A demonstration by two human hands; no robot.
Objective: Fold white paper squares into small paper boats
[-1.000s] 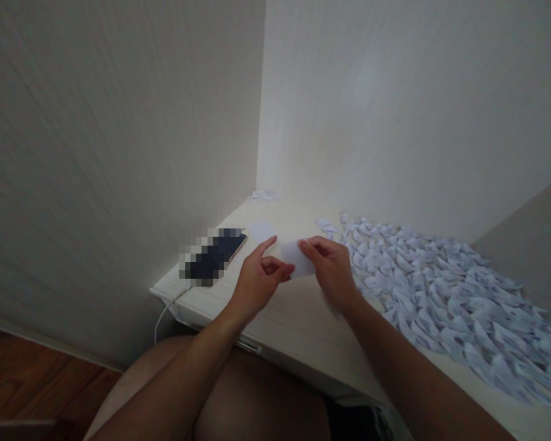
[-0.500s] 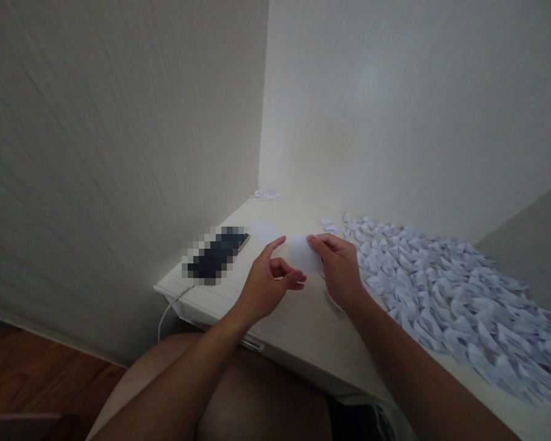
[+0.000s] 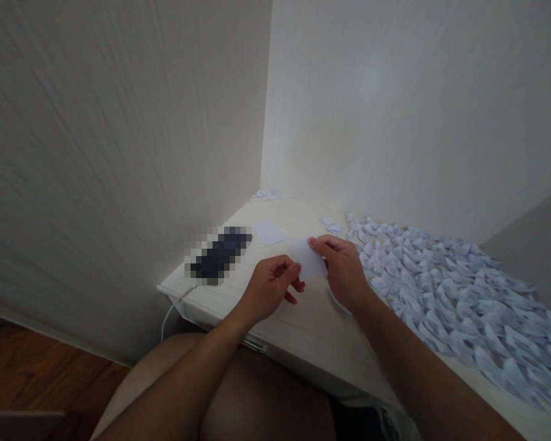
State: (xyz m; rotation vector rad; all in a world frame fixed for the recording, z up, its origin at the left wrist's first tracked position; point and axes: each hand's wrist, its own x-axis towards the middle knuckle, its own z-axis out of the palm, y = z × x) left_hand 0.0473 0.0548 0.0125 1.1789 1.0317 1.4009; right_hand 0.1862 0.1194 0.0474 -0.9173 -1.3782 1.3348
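A small white sheet of paper (image 3: 307,260) is held up above the table between my two hands. My right hand (image 3: 344,263) pinches its upper right part between thumb and fingers. At the sheet's lower left edge, my left hand (image 3: 272,286) closes its thumb and index finger on the paper, the other fingers curled loosely below. Another flat white sheet (image 3: 269,232) lies on the table just beyond my left hand. To the right spreads a large heap of small folded paper pieces (image 3: 459,300).
A phone (image 3: 220,254), blurred out, lies at the table's left with a white cable (image 3: 169,315) hanging over the edge. Walls (image 3: 371,110) close in the table (image 3: 229,300) behind and at left. A few folded papers (image 3: 331,225) and scraps (image 3: 269,195) lie farther back.
My left thumb and index finger, apart before, have come together on the sheet's left edge. My right hand keeps its pinch on the paper. The view has shifted slightly.
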